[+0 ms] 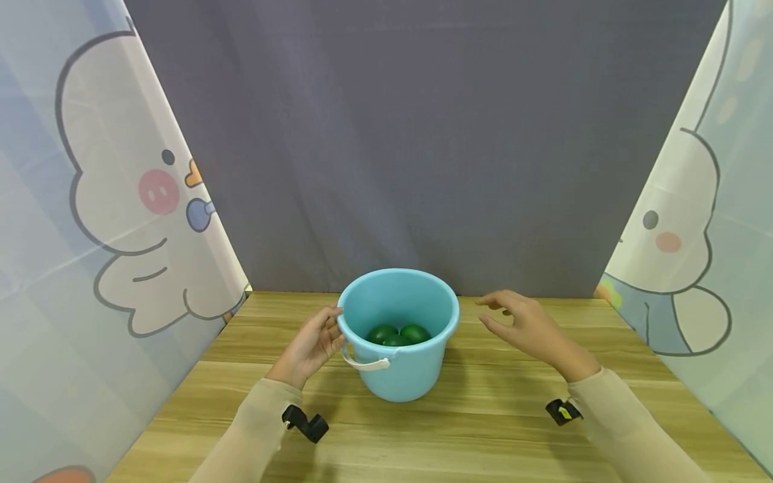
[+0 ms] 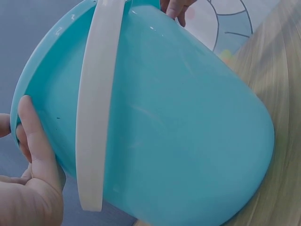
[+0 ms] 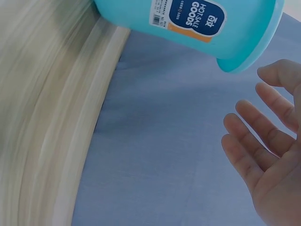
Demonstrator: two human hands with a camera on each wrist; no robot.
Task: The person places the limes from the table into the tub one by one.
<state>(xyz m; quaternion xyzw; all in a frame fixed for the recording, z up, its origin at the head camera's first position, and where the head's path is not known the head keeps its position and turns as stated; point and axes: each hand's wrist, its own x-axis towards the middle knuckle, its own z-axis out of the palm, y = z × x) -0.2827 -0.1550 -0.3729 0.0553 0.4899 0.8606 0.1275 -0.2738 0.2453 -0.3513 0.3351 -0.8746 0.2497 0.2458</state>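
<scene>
A light blue bucket stands upright on the wooden table, its white handle hanging down the left front side. Several dark green round fruits, perhaps avocados or limes, lie at its bottom. My left hand holds the bucket's left rim; in the left wrist view its fingers lie against the outside just under the lip. To the right of the bucket, apart from it, my right hand hovers with fingers loosely bent and nothing in them. The right wrist view shows a printed label on the bucket's side.
The wooden table reaches back to a dark grey cloth. Curtains with cartoon figures hang on the left and right. Each wrist carries a small black mount.
</scene>
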